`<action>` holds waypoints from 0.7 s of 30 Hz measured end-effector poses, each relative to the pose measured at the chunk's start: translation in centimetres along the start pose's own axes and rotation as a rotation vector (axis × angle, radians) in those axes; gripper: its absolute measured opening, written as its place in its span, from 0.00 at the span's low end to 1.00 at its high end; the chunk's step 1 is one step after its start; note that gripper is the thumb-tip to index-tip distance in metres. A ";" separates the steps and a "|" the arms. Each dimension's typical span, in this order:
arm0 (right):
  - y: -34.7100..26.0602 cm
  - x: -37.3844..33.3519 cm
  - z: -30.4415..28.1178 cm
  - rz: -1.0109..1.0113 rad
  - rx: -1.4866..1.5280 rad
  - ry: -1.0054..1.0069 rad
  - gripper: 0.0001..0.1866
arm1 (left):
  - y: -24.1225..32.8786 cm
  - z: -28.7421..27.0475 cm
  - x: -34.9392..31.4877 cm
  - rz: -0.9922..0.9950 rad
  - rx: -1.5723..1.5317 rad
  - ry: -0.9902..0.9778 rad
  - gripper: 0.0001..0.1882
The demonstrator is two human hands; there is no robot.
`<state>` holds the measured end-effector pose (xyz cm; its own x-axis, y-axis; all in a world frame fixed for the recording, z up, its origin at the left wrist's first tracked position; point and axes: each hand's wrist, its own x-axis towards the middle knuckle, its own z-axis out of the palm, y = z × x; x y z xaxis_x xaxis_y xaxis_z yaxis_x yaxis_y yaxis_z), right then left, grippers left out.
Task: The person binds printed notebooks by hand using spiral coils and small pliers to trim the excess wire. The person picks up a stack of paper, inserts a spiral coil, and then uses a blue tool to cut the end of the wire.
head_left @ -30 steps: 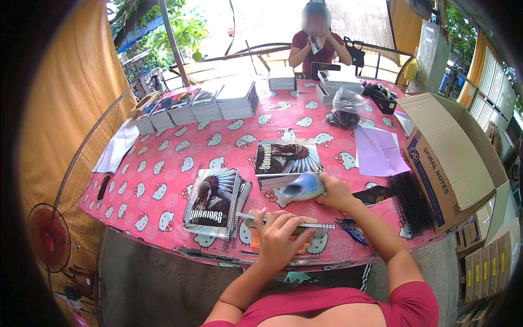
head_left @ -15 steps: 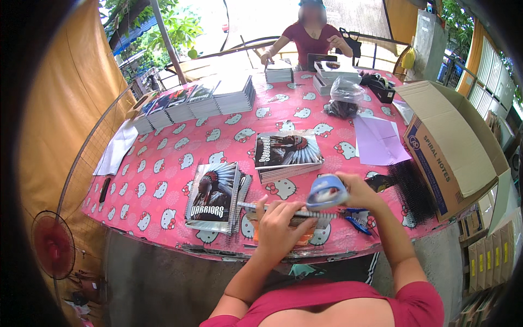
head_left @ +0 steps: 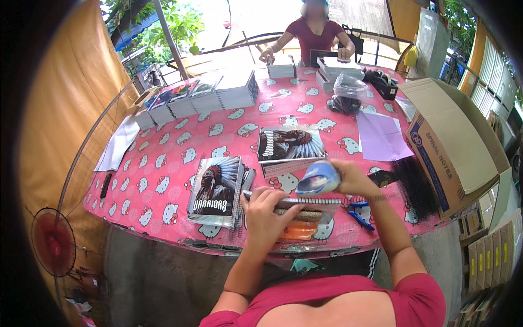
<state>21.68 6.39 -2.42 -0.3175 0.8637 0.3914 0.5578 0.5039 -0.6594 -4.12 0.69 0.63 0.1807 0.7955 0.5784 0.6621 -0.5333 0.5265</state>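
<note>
My left hand (head_left: 265,213) grips a notebook (head_left: 330,208) at the table's near edge, thumb toward me and fingers over the top. The notebook stands on edge, its row of spiral coils facing up. In my right hand (head_left: 350,177) is a blue slipper (head_left: 318,179), held just above the coils; whether it touches them I cannot tell. Beneath the notebook lies something orange (head_left: 298,231), partly hidden. Dark blue pliers (head_left: 360,219) rest to the right. Left of my left hand is a stack of spiral notebooks (head_left: 215,191), with another notebook stack (head_left: 291,144) beyond.
Black plastic coils (head_left: 415,188) lie beside an open cardboard box (head_left: 455,147) on the right. Purple sheets (head_left: 383,136) and a plastic bag (head_left: 348,87) sit farther back. Notebook stacks (head_left: 234,90) line the far left. Across the table, a co-worker (head_left: 313,35) handles more stacks.
The slipper has moved slightly left and down toward the coils. My left hand has shifted a little left along the notebook. The co-worker's hand has come down onto a stack.
</note>
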 end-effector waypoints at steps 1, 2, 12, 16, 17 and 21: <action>-2.8 0.1 -1.3 0.152 0.296 -0.063 0.22 | -0.1 -0.2 -0.1 0.009 0.012 0.022 0.17; -2.8 0.3 -1.0 0.090 0.293 -0.075 0.23 | -0.3 -0.4 0.0 0.007 0.013 0.028 0.17; -3.9 0.5 -0.1 0.028 0.394 -0.078 0.28 | -2.1 -1.0 -0.2 -0.025 -0.037 0.098 0.19; -3.7 1.8 0.1 0.218 0.315 -0.080 0.25 | -3.1 -0.5 -0.5 -0.058 -0.114 0.103 0.19; -4.0 1.5 0.3 0.225 0.283 -0.024 0.24 | -3.1 -0.4 -0.6 -0.068 -0.122 0.135 0.20; 0.7 -0.1 2.0 0.138 -0.151 -0.033 0.26 | -2.7 0.1 -0.5 -0.114 -0.232 0.162 0.21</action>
<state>20.58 6.72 -4.22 -0.2538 0.9254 0.2815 0.7053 0.3762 -0.6009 -5.96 1.76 -1.15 -0.0159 0.8075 0.5896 0.4846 -0.5096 0.7110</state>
